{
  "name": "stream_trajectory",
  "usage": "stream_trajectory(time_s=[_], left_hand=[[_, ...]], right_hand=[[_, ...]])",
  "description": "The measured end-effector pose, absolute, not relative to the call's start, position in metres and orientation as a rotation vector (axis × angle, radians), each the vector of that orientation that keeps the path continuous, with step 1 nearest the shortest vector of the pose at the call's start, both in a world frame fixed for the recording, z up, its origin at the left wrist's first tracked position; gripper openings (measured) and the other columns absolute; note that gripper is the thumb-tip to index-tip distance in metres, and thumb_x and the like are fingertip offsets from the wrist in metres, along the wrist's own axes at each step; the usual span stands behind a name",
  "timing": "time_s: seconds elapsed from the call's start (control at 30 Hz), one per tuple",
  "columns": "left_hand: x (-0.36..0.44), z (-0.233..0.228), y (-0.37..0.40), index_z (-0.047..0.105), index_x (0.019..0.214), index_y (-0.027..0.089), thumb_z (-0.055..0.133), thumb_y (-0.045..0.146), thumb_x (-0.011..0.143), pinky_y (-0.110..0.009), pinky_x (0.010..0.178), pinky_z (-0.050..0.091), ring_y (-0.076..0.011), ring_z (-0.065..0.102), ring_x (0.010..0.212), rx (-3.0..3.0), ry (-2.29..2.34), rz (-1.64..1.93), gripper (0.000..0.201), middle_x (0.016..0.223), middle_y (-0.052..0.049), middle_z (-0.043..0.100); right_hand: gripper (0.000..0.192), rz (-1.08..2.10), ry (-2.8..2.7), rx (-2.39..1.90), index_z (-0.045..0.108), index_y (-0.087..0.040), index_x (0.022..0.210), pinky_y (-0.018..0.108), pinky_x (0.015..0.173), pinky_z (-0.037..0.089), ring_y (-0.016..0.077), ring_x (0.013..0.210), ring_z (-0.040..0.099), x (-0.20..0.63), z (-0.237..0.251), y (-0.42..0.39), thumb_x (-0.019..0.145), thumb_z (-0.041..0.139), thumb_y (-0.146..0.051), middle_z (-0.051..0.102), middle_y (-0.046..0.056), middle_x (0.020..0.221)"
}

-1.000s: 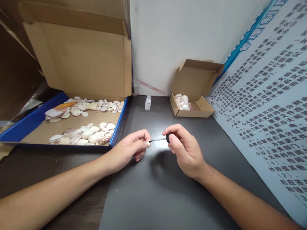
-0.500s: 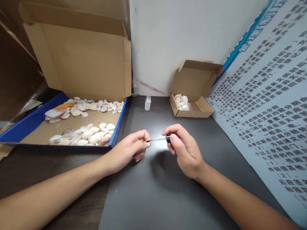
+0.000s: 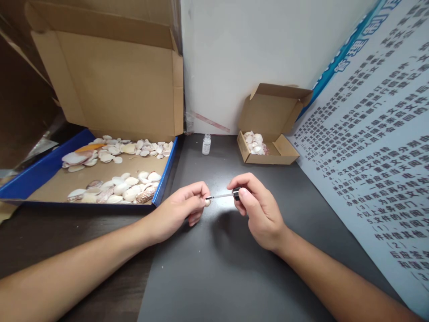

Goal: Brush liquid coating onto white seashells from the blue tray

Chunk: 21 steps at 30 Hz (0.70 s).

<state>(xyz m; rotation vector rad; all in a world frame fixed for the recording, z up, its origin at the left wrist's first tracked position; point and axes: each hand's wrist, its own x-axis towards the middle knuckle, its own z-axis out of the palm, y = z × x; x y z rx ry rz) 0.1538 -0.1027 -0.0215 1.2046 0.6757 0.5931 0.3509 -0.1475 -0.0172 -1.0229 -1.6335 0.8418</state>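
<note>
My left hand (image 3: 186, 202) pinches a small pale seashell (image 3: 208, 203), most of it hidden behind the fingertips. Between thumb and fingers, my right hand (image 3: 259, 208) grips the black cap of a brush applicator (image 3: 223, 195). Its thin clear stem points left, and the dark brush tip lies at the shell, seemingly touching it. Farther back on the dark grey mat (image 3: 187, 277) stands a small uncapped bottle (image 3: 206, 144) of clear glass or plastic with a printed label.
On the left, an open blue-edged cardboard box (image 3: 163, 174) holds many shells in two groups. A smaller open cardboard box (image 3: 271, 158) with shells stands at the back right. A white wall (image 3: 234, 67) rises behind, and a printed sheet (image 3: 375, 179) slants along the right.
The brush applicator and my right hand have shifted very slightly to the right. My left hand stays in place with the shell.
</note>
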Motion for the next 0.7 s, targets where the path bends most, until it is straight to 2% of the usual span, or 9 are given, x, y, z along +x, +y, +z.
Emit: stream_trajectory(time_s=[0.3, 0.5, 0.7], left_hand=[[0.1543, -0.0206, -0.1025, 0.046, 0.078, 0.020, 0.054, 0.026, 0.087, -0.022, 0.050, 0.031, -0.0076, 0.034, 0.051, 1.201, 0.679, 0.595, 0.014, 0.056, 0.008, 0.037], [0.1538, -0.0212, -0.1031, 0.046, 0.078, 0.020, 0.052, 0.024, 0.085, -0.022, 0.050, 0.031, -0.0078, 0.033, 0.050, 1.196, 0.673, 0.593, 0.011, 0.055, 0.008, 0.037], [0.1540, -0.0213, -0.1030, 0.047, 0.077, 0.020, 0.053, 0.023, 0.084, -0.022, 0.050, 0.032, -0.0080, 0.033, 0.051, 1.199, 0.671, 0.588, 0.010, 0.056, 0.008, 0.037]], right_hand=[[0.018, 0.794, -1.645, -1.105, 0.054, -0.021, 0.096, 0.027, 0.052, 0.029, 0.0125, 0.051, 0.035, 0.3514, -0.0169, -0.1456, 0.102, 0.037, -0.026, 0.036, -0.006, 0.059], [0.024, 0.807, -1.596, -1.067, 0.055, -0.022, 0.097, 0.029, 0.054, 0.029, 0.0142, 0.055, 0.037, 0.3509, -0.0193, -0.1474, 0.104, 0.033, -0.030, 0.036, -0.005, 0.061], [0.016, 0.817, -1.652, -1.061, 0.054, -0.022, 0.098, 0.027, 0.053, 0.029, 0.0124, 0.053, 0.036, 0.3500, -0.0175, -0.1465, 0.102, 0.039, -0.026, 0.038, -0.006, 0.062]])
